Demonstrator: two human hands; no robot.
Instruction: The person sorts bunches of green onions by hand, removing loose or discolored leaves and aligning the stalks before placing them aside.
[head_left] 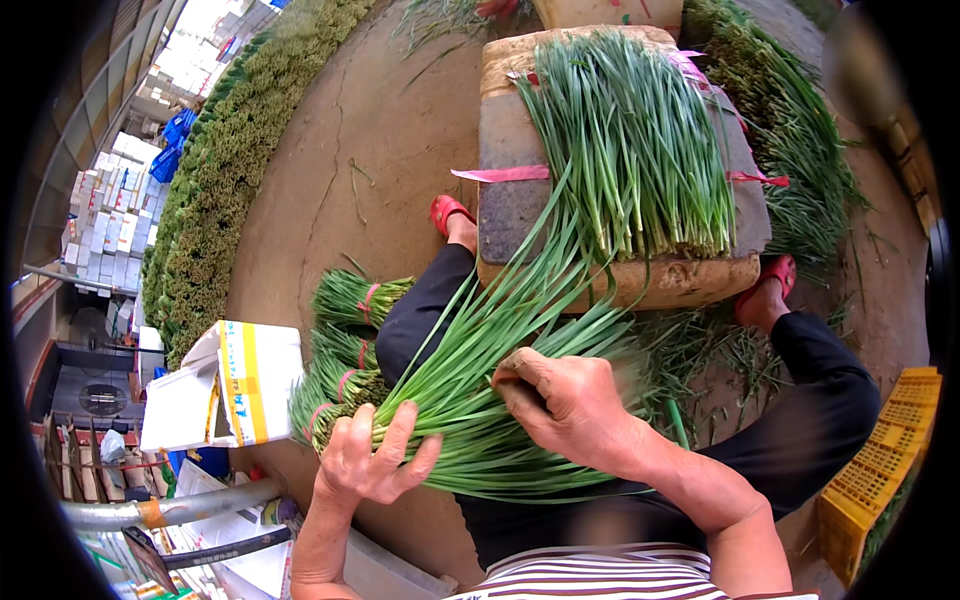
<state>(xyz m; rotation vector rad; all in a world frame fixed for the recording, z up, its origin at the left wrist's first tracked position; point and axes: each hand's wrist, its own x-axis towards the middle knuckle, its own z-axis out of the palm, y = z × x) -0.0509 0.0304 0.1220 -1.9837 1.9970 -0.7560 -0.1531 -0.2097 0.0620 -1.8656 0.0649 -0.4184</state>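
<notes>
Green stalks (465,400) could slip from the left hand (372,458), spread so loosely; what the right hand (568,405) pinches, I can't tell.

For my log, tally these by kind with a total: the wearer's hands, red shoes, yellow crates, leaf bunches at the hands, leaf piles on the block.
Hands: 2 (left hand, right hand)
Red shoes: 2
Yellow crate: 1
Leaf bunch at the hands: 1
Leaf pile on the block: 1
Total: 7

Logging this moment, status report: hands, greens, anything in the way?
Left hand at base of greens. Right hand curled over them. Possible obstacle: tied bundles, left.
</notes>
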